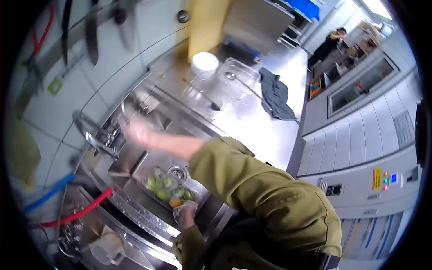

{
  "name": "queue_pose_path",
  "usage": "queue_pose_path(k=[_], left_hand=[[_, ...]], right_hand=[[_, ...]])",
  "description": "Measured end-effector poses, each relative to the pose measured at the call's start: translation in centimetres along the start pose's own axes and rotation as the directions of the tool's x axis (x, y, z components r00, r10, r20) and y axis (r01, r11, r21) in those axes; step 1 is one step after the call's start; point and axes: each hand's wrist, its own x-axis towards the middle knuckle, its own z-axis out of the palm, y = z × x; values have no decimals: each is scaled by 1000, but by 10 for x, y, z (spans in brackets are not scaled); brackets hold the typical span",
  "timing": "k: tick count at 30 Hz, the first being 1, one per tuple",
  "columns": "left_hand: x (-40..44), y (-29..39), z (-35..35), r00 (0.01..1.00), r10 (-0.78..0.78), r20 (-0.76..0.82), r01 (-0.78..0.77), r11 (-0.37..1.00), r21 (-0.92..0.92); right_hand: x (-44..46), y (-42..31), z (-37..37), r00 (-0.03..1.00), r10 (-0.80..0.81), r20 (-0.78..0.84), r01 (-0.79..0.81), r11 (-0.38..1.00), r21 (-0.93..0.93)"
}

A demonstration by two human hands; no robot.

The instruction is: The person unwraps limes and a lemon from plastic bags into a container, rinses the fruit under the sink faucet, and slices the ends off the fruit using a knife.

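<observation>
My left hand (185, 212), in a clear glove, grips the near end of a clear plastic container (155, 188) in the sink (204, 198). Several pieces of round green produce (161, 188) lie in the container, with an orange piece (175, 202) close to my fingers. My right hand (135, 129), gloved too, reaches across the sink to the tap (107, 143) at the wall. Motion blurs its fingers, so their grip cannot be made out. A drain (178, 173) shows beside the container.
Clear trays (238, 74), a white tub (204, 63), a ladle (230, 76) and a dark cloth (275, 95) lie on the steel counter (252, 128). Knives (91, 38) hang on the wall. Red (85, 210) and blue hoses (49, 193) run at left. A person (327, 47) stands far back.
</observation>
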Motion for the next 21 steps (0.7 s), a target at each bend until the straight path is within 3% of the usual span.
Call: queue_pose_path(k=[3, 5, 6, 7, 8, 9, 10, 11, 12, 13, 14, 15, 16, 17, 20, 21], left_hand=[[-61, 45, -74, 980, 121, 156, -131, 990, 52], [-90, 91, -120, 972, 221, 80, -222, 975, 13], [-101, 115, -142, 964, 260, -50, -263, 962, -65], [-96, 131, -147, 909, 271, -318, -359, 896, -261], [-92, 147, -153, 785, 261, -562, -519, 773, -366], [-124, 195, -179, 799, 129, -588, -522, 634, -571], [-132, 227, -202, 825, 80, -559, -427, 736, -525], [-96, 242, -202, 783, 15, -622, -567, 427, -704], [-84, 274, -215, 710, -7, -704, -605, 505, -615], [-84, 301, -223, 716, -55, -696, -587, 493, -642], [-83, 328, -230, 724, -102, -682, -564, 481, -671], [-75, 346, -232, 758, -118, -641, -497, 532, -685], [-66, 353, -237, 785, -147, -601, -422, 584, -694], [-14, 332, -241, 723, -66, -688, -532, 582, -615], [9, 307, -223, 614, -64, -787, -718, 367, -591], [-13, 318, -212, 635, -131, -762, -666, 406, -625]], right_hand=[[-127, -14, -100, 943, -304, -137, 329, 914, 237], [-204, 27, -162, 969, -186, -161, 219, 950, 224], [-231, 62, -191, 939, -88, -332, 215, 905, 366], [-251, 101, -218, 905, 82, -418, -171, 969, -180], [-256, 132, -261, 778, 318, -542, -297, 946, 128], [-249, 157, -291, 649, 529, -547, -506, 837, 208], [-251, 204, -299, 654, 523, -548, -539, 829, 148], [-245, 246, -289, 632, 698, -337, -666, 711, 226], [-238, 287, -281, 562, 821, -101, -791, 569, 223], [-226, 291, -280, 616, 785, 68, -776, 589, 228], [-215, 319, -261, 629, 766, 128, -776, 609, 164], [-209, 377, -212, 955, 293, -46, -292, 906, -305], [-196, 388, -208, 914, 405, -3, -356, 800, -484], [-194, 380, -230, 936, 352, 24, -329, 894, -304], [-198, 417, -271, 958, 267, 100, -236, 939, -248], [-201, 441, -270, 975, 200, 100, -163, 943, -290]])
